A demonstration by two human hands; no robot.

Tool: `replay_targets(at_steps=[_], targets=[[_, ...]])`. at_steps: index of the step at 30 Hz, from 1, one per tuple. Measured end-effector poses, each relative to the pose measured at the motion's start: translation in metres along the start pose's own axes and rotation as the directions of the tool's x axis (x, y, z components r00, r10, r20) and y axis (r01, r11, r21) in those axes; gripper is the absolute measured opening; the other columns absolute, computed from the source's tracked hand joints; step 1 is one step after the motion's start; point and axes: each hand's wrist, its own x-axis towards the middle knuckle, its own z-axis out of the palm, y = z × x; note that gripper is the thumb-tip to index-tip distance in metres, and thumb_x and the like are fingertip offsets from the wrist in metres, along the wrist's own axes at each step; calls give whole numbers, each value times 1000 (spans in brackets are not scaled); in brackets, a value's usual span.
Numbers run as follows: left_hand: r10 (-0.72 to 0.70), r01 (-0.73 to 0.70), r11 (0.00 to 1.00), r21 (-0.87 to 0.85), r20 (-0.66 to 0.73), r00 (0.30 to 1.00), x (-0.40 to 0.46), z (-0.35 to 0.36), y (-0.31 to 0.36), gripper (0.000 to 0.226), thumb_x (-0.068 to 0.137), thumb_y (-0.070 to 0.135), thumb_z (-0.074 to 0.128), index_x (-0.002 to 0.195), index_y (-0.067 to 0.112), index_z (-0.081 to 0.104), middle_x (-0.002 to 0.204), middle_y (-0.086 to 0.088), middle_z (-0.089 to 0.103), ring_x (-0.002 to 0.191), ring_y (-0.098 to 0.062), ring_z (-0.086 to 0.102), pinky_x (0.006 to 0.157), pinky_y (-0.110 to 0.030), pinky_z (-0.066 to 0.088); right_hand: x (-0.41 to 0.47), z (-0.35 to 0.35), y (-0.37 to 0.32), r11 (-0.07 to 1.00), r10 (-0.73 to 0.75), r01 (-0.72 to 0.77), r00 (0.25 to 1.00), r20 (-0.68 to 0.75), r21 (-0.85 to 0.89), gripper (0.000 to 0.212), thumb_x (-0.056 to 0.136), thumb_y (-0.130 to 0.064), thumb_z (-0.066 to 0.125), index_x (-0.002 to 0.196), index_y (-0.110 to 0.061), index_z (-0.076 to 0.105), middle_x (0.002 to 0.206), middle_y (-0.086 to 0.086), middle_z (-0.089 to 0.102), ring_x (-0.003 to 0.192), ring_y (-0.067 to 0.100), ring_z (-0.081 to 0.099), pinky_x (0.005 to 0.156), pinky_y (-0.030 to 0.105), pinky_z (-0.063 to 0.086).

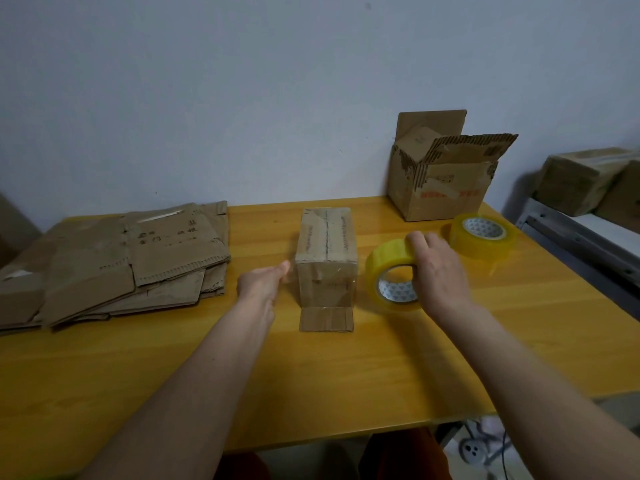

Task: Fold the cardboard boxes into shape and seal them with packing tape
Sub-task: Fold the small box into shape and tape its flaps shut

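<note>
Taping step, I judged: right hand point(438, 268) gripped the tape roll point(389, 273) beside the small box point(327, 261), left hand point(263, 284) flat-fingered against its side; next, pull tape across the seam.

A yellow wooden tabletop point(346, 368) is stretching before a pale wall point(242, 81). A grey metal shelf point(571, 233) is standing at the far right, and cables point(491, 448) are lying below.

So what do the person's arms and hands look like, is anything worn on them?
Both forearms are bare right up to the frame's edge: no sleeves in view. The left hand and the right hand wear no gloves, and I see no rings, watch or bracelet on them.
</note>
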Motion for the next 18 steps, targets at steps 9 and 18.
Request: replay_targets(at_steps=[9, 18], targets=[[-128, 132, 991, -24, 143, 982, 0, 14, -10, 50, 95, 32, 58, 141, 28, 39, 117, -6, 57, 93, -21, 57, 66, -30, 49, 1, 7, -12, 993, -8, 1, 998, 60, 115, 43, 82, 13, 46, 119, -9, 46, 104, 12, 49, 94, 28, 43, 74, 32, 33], [723, -673, 317, 668, 288, 628, -8, 11, 13, 24, 99, 30, 41, 105, 26, 64, 99, 10, 64, 102, -14, 57, 103, -40, 34, -9, -1, -24, 934, -114, 40, 975, 190, 356, 51, 87, 1, 51, 133, -16, 39, 118, 5, 47, 109, 21, 43, 91, 29, 35]])
